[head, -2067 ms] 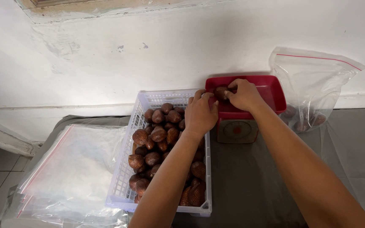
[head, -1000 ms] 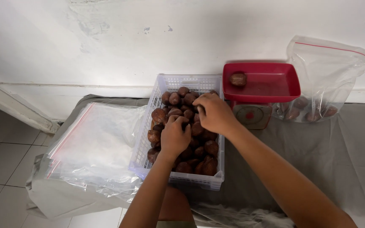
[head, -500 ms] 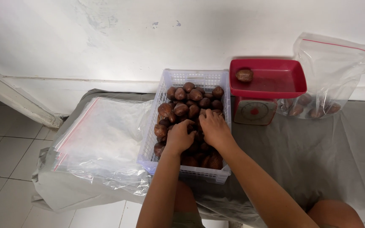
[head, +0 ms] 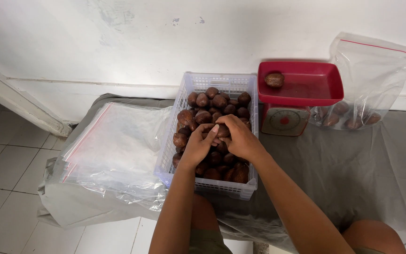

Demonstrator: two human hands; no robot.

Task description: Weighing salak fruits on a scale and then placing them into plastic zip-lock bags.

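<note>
While both hands rest inside the white slatted plastic crate [head: 190,91], the left hand [head: 195,146] and right hand [head: 238,138] meet over the heap of brown scaly snake fruits [head: 218,104], fingers curled around one fruit [head: 222,131] held between them near the crate's middle. Right of the crate stands a red-trayed kitchen scale [head: 306,89] carrying a single fruit; beyond it leans a clear zip bag [head: 367,70] holding several fruits. Left of the crate lies a stack of clear zip bags [head: 113,146] on grey cloth [head: 353,164].
</note>
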